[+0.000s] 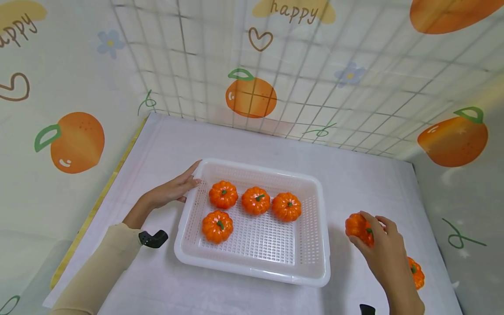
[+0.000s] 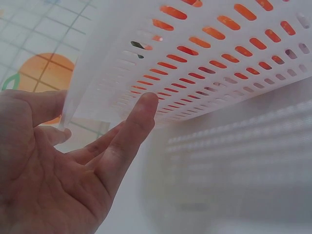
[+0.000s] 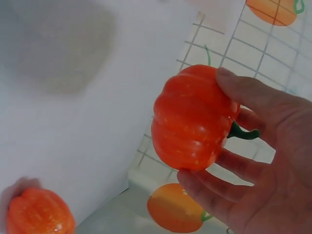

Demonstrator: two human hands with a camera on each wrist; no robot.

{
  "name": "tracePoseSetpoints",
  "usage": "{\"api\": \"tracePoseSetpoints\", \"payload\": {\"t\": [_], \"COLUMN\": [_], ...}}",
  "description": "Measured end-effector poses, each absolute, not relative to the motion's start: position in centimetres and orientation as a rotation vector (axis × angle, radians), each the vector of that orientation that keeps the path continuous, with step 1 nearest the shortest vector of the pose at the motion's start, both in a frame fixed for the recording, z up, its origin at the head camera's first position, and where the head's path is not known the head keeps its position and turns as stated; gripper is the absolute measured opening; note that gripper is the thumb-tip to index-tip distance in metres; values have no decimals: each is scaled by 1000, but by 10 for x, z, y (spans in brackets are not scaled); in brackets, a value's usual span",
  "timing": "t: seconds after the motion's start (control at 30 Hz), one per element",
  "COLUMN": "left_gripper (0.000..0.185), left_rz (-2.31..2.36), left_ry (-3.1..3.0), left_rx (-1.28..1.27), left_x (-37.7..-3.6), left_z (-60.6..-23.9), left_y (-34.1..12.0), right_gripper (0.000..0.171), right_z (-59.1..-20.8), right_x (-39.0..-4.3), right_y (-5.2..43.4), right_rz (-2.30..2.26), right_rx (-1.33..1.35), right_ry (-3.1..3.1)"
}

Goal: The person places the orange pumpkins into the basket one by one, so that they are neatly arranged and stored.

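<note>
A white perforated basket [image 1: 315, 192] stands mid-table with several small orange pumpkins [image 1: 256, 200] inside. My left hand [image 1: 175, 188] lies flat against the basket's left wall, fingers straight; in the left wrist view the fingers [image 2: 131, 126] touch the slotted wall [image 2: 219, 63]. My right hand [image 1: 379, 245] grips one orange pumpkin [image 1: 358, 227] to the right of the basket, lifted off the table; the right wrist view shows that pumpkin [image 3: 192, 117] with its green stem between my fingers. Another pumpkin [image 1: 415, 272] lies on the table behind that hand, seen also as the low pumpkin [image 3: 39, 212].
The white table [image 1: 236, 140] is bounded by patterned walls with orange prints and a wire grid [image 1: 315, 74] at the back. A yellow strip [image 1: 98, 201] runs along the left edge.
</note>
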State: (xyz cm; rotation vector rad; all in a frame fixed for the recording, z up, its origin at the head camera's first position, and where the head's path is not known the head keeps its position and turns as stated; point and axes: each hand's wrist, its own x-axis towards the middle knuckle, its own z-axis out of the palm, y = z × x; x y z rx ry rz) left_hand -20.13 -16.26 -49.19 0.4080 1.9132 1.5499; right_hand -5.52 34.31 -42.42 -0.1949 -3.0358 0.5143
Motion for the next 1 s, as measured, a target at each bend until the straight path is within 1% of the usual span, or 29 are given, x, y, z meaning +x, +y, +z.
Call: {"api": "tracePoseSetpoints", "payload": {"t": [0.3, 0.73, 1.0], "left_gripper": [67, 68, 67], "left_rz": [1546, 1545, 1537], "left_ry": [1916, 1920, 1923], "left_rx": [410, 411, 420], "left_x": [-201, -204, -203], "left_z": [-491, -493, -494], "left_y": [-163, -163, -163], "right_gripper": [65, 67, 68], "right_z": [-413, -401, -399], "right_x": [-62, -75, -81], "right_y": [330, 307, 284], "right_rz": [545, 521, 510], "right_rx": [-109, 6, 146], "right_ry": [-3003, -2997, -2995]}}
